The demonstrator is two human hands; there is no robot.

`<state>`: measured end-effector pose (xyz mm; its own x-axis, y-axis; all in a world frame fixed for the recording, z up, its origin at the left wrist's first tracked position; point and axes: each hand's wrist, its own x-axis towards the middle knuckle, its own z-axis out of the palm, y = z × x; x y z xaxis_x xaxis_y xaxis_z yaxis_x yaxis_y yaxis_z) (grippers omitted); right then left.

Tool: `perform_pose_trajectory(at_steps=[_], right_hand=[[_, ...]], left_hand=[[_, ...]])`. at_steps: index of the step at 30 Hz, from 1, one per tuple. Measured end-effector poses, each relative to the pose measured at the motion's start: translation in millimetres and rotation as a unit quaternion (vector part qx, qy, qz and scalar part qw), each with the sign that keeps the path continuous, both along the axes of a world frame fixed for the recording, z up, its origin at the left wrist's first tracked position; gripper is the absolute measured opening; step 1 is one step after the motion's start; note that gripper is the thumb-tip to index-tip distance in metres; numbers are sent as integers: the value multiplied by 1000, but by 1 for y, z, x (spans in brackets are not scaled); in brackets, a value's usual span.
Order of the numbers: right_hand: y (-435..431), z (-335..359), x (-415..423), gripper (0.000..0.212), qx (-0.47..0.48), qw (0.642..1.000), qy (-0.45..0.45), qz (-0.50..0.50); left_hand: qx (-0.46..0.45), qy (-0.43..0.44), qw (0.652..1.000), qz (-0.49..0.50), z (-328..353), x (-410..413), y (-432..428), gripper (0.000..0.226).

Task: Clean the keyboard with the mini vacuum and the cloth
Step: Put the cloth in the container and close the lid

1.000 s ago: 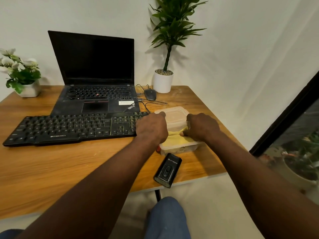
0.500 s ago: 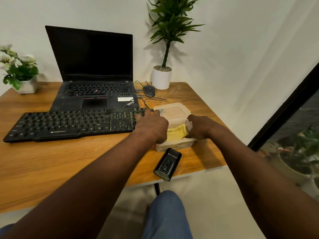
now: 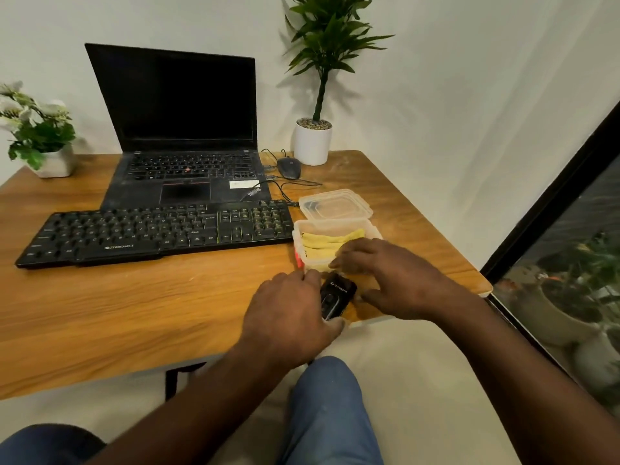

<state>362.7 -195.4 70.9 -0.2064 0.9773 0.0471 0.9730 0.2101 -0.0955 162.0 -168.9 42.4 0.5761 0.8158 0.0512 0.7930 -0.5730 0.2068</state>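
Observation:
The black keyboard (image 3: 157, 231) lies across the wooden table in front of the laptop. To its right stands a clear plastic container (image 3: 330, 226) with the yellow cloth (image 3: 330, 241) folded inside, uncovered. The small black mini vacuum (image 3: 337, 293) lies at the table's near edge, just in front of the container. My left hand (image 3: 288, 317) wraps the vacuum's left side, thumb at its near end. My right hand (image 3: 392, 280) hovers on the vacuum's right with fingers spread, partly over the container's near corner.
The container's clear lid (image 3: 335, 206) rests behind it. A black laptop (image 3: 184, 146) stands open at the back, with a mouse (image 3: 289, 167) and cables beside it. Potted plants sit at the back right (image 3: 313, 142) and far left (image 3: 40, 135). A small red object (image 3: 298, 260) lies by the container.
Both hands left the container and came down to the mini vacuum. The lid, earlier tilted over the container, now lies behind it and the cloth is exposed.

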Motion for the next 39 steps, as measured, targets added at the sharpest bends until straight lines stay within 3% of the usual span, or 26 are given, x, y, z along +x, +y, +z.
perform_pose_trajectory(at_steps=[5,8,15,17,20,25,32,34,36,37,39], right_hand=[[-1,7,2,67,-14,998,-57,17],[-2,14,8,68,-68,997,13,14],[17,45,33,62,-6,992,123,-19],[38,45,40,59,6,994,102,-35],[68,31,48,59,-54,993,76,-65],[92,11,47,53,-84,995,-15,-47],[104,6,52,49,-109,992,-32,-56],[104,15,55,44,-135,989,2,-59],[104,23,60,23,-90,988,108,-70],[106,25,64,12,-29,979,178,-93],[113,21,76,14,113,939,284,-158]], left_hand=[[-20,-57,998,-18,1,-6,10,63],[-15,-102,993,-54,7,-16,19,60],[7,-198,976,-88,36,-4,65,54],[-1,-168,984,-65,39,14,85,57],[24,-76,995,-54,35,38,105,59],[24,48,996,-69,30,50,117,46],[58,104,990,-78,29,57,122,48],[66,112,987,-90,31,58,124,48],[31,78,992,-98,36,58,130,43],[-14,17,995,-96,38,57,137,38],[-80,-143,984,-67,42,56,151,25]])
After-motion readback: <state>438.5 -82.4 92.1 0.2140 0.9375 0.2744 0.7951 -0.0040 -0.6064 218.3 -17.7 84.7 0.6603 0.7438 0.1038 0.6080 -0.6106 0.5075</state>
